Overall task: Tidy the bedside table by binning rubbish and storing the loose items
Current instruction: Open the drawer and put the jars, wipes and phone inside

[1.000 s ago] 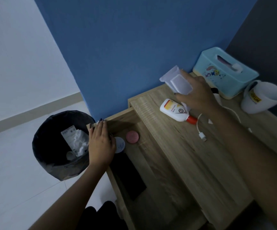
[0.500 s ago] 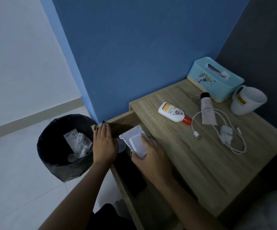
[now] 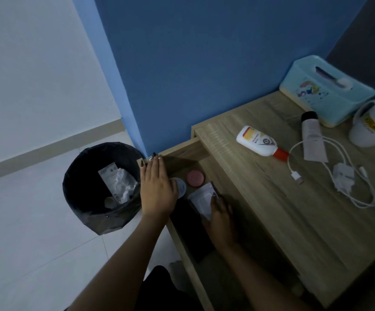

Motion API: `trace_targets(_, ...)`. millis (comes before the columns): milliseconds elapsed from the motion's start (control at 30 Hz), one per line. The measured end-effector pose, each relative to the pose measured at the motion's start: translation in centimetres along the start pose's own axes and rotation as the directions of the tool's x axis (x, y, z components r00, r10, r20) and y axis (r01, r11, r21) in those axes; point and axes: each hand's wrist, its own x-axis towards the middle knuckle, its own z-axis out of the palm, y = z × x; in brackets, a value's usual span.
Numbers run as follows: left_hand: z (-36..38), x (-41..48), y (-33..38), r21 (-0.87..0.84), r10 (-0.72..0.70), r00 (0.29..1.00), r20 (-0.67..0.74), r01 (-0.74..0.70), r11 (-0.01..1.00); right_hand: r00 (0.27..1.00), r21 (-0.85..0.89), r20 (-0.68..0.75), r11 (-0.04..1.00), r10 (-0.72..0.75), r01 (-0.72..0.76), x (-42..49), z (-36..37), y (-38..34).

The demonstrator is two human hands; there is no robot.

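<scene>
The wooden bedside table [image 3: 294, 212] has its drawer [image 3: 177, 151] pulled out to the left. My right hand [image 3: 220, 218] is down inside the drawer, fingers on a white plastic packet [image 3: 201, 198]. My left hand [image 3: 157, 187] rests flat on the drawer's left rim, holding nothing. In the drawer lie a pink round tin [image 3: 195, 178], a white round lid [image 3: 180, 187] and a flat black item [image 3: 193, 230]. On the tabletop lie a white bottle with a red cap [image 3: 257, 141], a grey tube [image 3: 312, 138] and a white charger with its cable [image 3: 343, 176].
A bin with a black liner [image 3: 85, 198] stands on the floor left of the drawer, holding crumpled paper and a carton. A light-blue tissue box [image 3: 325, 95] and a white mug [image 3: 372, 124] stand at the table's back right corner. Blue wall behind.
My right hand carried the white packet from above the tabletop down into the drawer and now lies lower inside it. My left hand has stayed on the drawer's rim.
</scene>
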Motion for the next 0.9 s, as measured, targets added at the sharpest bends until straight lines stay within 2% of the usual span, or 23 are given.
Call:
trace_targets(67, 0.0, 0.0, -0.1, -0.001, -0.002, 1.000, -0.005, 0.002, 1.000, 0.999, -0.018, -0.047, 1.000, 0.021, -0.022, 0.6, 0.4, 0.3)
trace_targets(167, 0.1, -0.1, -0.2, -0.004, -0.009, 1.000, -0.005, 0.009, 1.000, 1.000, -0.060, -0.014, 0.998, 0.002, -0.003, 0.9, 0.6, -0.1)
trace_targets(233, 0.2, -0.2, -0.3, -0.005, -0.009, 1.000, -0.006, 0.009, 1.000, 1.000, -0.024, -0.004, 1.000, -0.017, 0.017, 0.3, -0.1, -0.3)
trace_targets(300, 0.0, -0.1, -0.2, -0.018, -0.009, 1.000, -0.005, 0.009, 1.000, 0.985, -0.107, -0.100, 0.986, -0.137, 0.126, -0.4, -2.0, -1.3)
trace_targets(333, 0.0, -0.1, -0.3, -0.021, -0.010, 1.000, -0.001, 0.010, 1.000, 0.962, -0.177, -0.160, 0.965, -0.222, 0.193, -0.8, -3.2, -1.9)
trace_targets(367, 0.0, -0.2, -0.3, -0.022, -0.009, 1.000, 0.000, 0.009, 1.000, 0.934, -0.174, -0.221, 0.953, -0.283, 0.247, -1.3, -4.4, -2.4)
trace_targets(433, -0.2, -0.2, -0.3, -0.034, -0.003, 1.000, 0.000, 0.003, 0.999, 0.887, -0.153, -0.253, 0.921, -0.387, 0.358, -2.5, -7.5, -3.0)
trace_targets(533, -0.2, -0.2, -0.4, -0.075, -0.010, 1.000, 0.010, 0.010, 0.997, 0.802, -0.292, -0.303, 0.851, -0.515, 0.437, -3.1, -11.7, -1.6)
trace_targets(600, -0.4, -0.5, -0.2, -0.117, -0.047, 0.999, 0.003, 0.047, 0.992, 0.832, -0.223, -0.376, 0.911, -0.408, 0.346, -2.4, -13.2, 0.6)
trace_targets(667, -0.7, -1.1, 0.4, -0.220, -0.130, 0.991, -0.007, 0.125, 0.967, 0.878, -0.188, -0.372, 0.950, -0.303, 0.248, -1.8, -13.7, 2.8)
trace_targets(733, -1.0, -1.8, 0.9, -0.375, -0.229, 0.973, 0.006, 0.214, 0.902, 0.893, -0.267, -0.340, 0.940, -0.297, 0.211, -1.3, -13.2, 4.3)
trace_targets(800, -1.3, -2.0, 1.2, -0.511, -0.314, 0.948, 0.043, 0.291, 0.809, 0.892, -0.268, -0.339, 0.939, -0.300, 0.213, -1.1, -13.2, 4.5)
trace_targets(900, -1.4, -2.2, 0.8, -0.579, -0.383, 0.911, 0.155, 0.398, 0.712, 0.892, -0.276, -0.343, 0.939, -0.294, 0.203, -1.0, -13.4, 4.1)
